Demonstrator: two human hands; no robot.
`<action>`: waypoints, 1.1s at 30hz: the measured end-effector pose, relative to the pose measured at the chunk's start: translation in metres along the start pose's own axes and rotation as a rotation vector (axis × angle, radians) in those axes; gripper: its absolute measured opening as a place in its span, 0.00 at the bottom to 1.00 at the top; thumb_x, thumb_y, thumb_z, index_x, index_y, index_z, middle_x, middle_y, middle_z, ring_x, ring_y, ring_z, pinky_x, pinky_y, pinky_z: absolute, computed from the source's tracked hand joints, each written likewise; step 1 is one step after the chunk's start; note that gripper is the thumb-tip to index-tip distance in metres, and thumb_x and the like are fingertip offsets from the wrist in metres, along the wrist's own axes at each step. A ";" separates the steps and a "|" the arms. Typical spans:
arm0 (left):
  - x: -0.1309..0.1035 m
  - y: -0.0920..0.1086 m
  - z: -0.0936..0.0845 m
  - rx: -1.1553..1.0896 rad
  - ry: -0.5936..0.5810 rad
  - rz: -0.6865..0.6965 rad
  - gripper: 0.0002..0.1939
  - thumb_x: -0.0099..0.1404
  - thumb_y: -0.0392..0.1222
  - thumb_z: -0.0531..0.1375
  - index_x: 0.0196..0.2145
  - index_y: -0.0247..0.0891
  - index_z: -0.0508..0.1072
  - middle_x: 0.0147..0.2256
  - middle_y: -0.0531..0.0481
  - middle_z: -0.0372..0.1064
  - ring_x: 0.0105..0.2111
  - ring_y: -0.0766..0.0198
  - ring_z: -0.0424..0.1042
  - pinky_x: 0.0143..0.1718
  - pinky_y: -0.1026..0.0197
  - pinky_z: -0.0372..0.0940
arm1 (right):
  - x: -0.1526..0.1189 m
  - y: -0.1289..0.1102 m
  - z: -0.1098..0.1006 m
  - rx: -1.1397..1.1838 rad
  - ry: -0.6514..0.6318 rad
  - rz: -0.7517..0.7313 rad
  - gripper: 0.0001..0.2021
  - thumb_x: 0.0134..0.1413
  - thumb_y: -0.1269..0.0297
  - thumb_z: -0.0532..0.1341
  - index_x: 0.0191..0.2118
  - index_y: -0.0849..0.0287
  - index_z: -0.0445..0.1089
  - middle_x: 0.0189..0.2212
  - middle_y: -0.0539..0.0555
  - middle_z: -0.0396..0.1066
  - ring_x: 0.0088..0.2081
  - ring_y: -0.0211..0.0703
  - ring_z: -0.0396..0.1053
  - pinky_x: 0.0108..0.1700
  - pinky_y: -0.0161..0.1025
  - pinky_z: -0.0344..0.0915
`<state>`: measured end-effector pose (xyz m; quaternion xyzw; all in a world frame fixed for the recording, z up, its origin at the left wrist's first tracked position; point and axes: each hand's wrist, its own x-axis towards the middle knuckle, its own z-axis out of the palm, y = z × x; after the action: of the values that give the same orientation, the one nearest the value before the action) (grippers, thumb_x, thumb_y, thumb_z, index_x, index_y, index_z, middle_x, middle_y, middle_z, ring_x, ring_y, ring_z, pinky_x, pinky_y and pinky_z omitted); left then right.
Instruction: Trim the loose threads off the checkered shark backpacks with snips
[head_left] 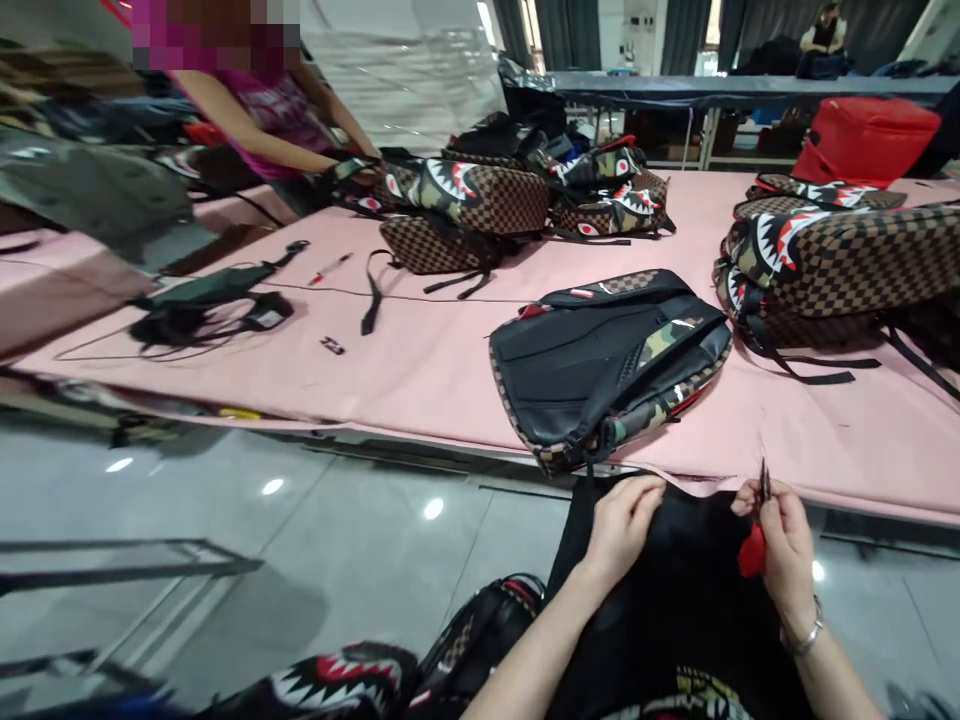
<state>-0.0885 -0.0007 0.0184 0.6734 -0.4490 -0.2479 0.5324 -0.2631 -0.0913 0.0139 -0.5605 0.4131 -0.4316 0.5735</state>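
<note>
My right hand (784, 535) is closed around small thread snips (764, 480), dark blades pointing up and a red handle showing below the fingers. My left hand (626, 525) is held at the table's front edge with its fingers curled together; what they hold, if anything, is hidden. Black cloth (690, 590) hangs over my front, under both hands. Just beyond my left hand lies a backpack (592, 360), black back panel up, with checkered and camouflage trim. Its lower end reaches the table edge, and neither hand visibly touches it.
Checkered shark-mouth backpacks (862, 260) are stacked to the right; more bags (480, 200) lie at the far side of the pink table (420, 370). Across it, a co-worker (277, 120) handles one. A red bag (862, 140) stands behind. Finished-looking backpacks (337, 680) sit low at my left.
</note>
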 end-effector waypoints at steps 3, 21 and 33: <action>-0.017 -0.023 -0.016 0.066 0.477 -0.035 0.09 0.61 0.42 0.54 0.37 0.35 0.68 0.34 0.46 0.66 0.34 0.65 0.66 0.38 0.62 0.62 | 0.000 0.003 -0.001 -0.066 -0.018 0.102 0.17 0.50 0.54 0.53 0.41 0.62 0.56 0.34 0.53 0.62 0.32 0.25 0.63 0.37 0.27 0.65; -0.029 0.010 -0.023 -1.006 -0.001 -0.379 0.11 0.58 0.44 0.58 0.32 0.31 0.68 0.17 0.56 0.49 0.16 0.76 0.49 0.20 0.68 0.45 | 0.011 -0.017 0.075 -0.151 -0.480 0.241 0.19 0.46 0.53 0.55 0.35 0.66 0.69 0.33 0.53 0.67 0.34 0.27 0.62 0.41 0.26 0.60; -0.036 0.008 -0.031 -0.650 0.021 -0.384 0.14 0.61 0.46 0.54 0.35 0.30 0.68 0.18 0.53 0.57 0.18 0.73 0.57 0.22 0.67 0.53 | 0.022 0.020 0.104 -0.238 -0.474 0.168 0.17 0.44 0.54 0.57 0.25 0.66 0.68 0.25 0.51 0.67 0.28 0.25 0.60 0.34 0.25 0.57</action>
<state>-0.0833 0.0454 0.0299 0.5438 -0.2073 -0.4658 0.6666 -0.1563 -0.0821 -0.0025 -0.6731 0.3602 -0.1878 0.6180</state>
